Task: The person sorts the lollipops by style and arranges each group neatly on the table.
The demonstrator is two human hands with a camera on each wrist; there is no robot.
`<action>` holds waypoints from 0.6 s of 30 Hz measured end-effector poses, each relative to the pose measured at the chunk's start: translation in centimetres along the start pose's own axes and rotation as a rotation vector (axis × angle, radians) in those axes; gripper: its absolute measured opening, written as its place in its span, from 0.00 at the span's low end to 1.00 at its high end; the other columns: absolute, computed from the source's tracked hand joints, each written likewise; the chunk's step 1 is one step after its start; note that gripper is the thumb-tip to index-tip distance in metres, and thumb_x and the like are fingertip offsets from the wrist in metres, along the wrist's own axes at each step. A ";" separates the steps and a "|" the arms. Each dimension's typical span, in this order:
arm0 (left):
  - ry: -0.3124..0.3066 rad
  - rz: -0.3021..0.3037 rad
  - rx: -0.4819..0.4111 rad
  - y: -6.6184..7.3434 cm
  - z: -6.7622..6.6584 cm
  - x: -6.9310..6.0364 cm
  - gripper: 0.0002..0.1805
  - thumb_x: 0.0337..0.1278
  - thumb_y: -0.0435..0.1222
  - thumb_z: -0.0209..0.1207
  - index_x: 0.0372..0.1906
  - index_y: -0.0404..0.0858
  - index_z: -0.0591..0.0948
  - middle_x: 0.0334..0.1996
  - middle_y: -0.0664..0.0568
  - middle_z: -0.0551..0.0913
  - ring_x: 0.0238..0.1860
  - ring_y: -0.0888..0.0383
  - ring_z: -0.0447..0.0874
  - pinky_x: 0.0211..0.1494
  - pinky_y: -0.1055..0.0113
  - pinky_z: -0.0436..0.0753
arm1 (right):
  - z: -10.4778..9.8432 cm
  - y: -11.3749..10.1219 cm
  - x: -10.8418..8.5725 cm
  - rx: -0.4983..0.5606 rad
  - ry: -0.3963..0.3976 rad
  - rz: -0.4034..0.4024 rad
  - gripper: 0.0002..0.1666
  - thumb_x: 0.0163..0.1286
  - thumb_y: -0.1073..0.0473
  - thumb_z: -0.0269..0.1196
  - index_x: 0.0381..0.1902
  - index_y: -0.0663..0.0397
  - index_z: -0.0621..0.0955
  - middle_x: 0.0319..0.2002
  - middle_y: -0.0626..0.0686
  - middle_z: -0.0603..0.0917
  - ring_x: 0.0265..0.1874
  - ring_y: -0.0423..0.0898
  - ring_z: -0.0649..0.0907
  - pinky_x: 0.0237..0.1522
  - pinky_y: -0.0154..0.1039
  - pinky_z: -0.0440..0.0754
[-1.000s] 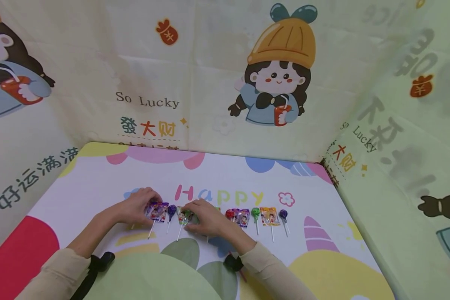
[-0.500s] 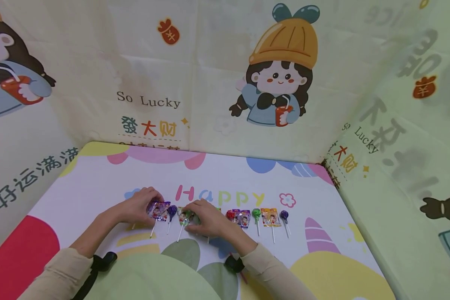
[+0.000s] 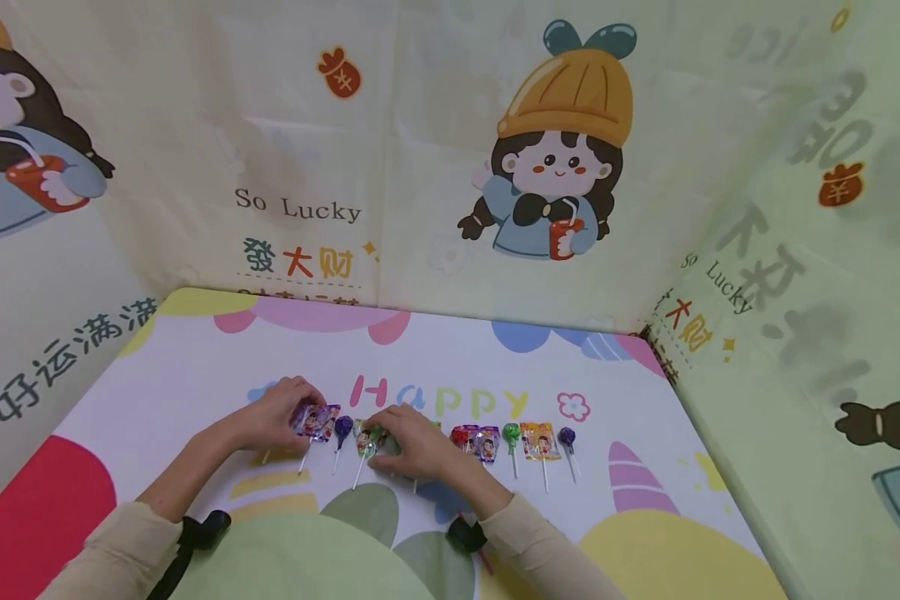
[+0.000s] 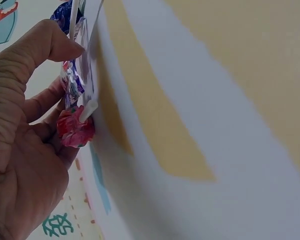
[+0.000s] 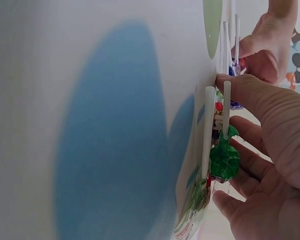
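In the head view my left hand (image 3: pixel 273 417) holds a lollipop in a flat purple wrapper (image 3: pixel 318 422) at its sides, thumb nearer me and fingers behind. A round red lollipop (image 4: pixel 76 127) lies beneath that palm in the left wrist view. Between the hands lies a round dark-purple lollipop (image 3: pixel 343 427). My right hand (image 3: pixel 417 443) grips a lollipop in a flat green wrapper (image 3: pixel 364 435), partly hidden by the fingers. Under the right palm, the right wrist view shows a round green lollipop (image 5: pixel 225 161) and another flat-wrapped lollipop (image 5: pixel 192 205).
Rightward the row continues with a red lollipop (image 3: pixel 460 435), a purple-wrapped one (image 3: pixel 486 442), a green one (image 3: pixel 512 433), an orange-wrapped one (image 3: pixel 540 440) and a dark-purple one (image 3: pixel 567 437). The printed tabletop (image 3: pixel 307 358) meets patterned cloth walls (image 3: pixel 420 167).
The purple-wrapped lollipop under my left hand shifts very slightly, its stick tilting a little. The right hand stays in the same place; the head view itself sways slightly.
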State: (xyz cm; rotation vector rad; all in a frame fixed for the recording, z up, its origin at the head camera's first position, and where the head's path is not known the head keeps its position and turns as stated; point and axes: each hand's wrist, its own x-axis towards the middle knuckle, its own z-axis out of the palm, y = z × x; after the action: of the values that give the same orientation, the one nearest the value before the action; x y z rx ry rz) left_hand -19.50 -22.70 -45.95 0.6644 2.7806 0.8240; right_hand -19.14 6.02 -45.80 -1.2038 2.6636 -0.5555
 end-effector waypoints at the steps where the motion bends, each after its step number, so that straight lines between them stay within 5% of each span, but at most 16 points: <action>1: 0.002 0.001 0.001 0.0 -0.1 0.0 0.31 0.37 0.38 0.76 0.52 0.39 0.79 0.50 0.49 0.76 0.54 0.47 0.71 0.60 0.43 0.75 | 0.0 0.0 0.0 0.000 0.001 0.003 0.31 0.67 0.48 0.71 0.65 0.47 0.78 0.62 0.47 0.81 0.64 0.43 0.77 0.68 0.36 0.73; 18: 0.032 -0.014 0.032 0.4 -2.1 3.0 0.31 0.45 0.39 0.76 0.55 0.35 0.78 0.53 0.43 0.76 0.56 0.43 0.70 0.64 0.38 0.71 | -0.1 -0.3 0.0 0.014 0.013 -0.003 0.30 0.67 0.49 0.72 0.64 0.47 0.79 0.61 0.47 0.81 0.63 0.43 0.77 0.68 0.36 0.73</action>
State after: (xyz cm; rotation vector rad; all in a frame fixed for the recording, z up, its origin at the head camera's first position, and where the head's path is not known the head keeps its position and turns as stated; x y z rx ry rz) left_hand -22.58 -22.08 -44.09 0.6418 2.8294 0.7966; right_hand -18.97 5.91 -45.62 -1.2051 2.6648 -0.5830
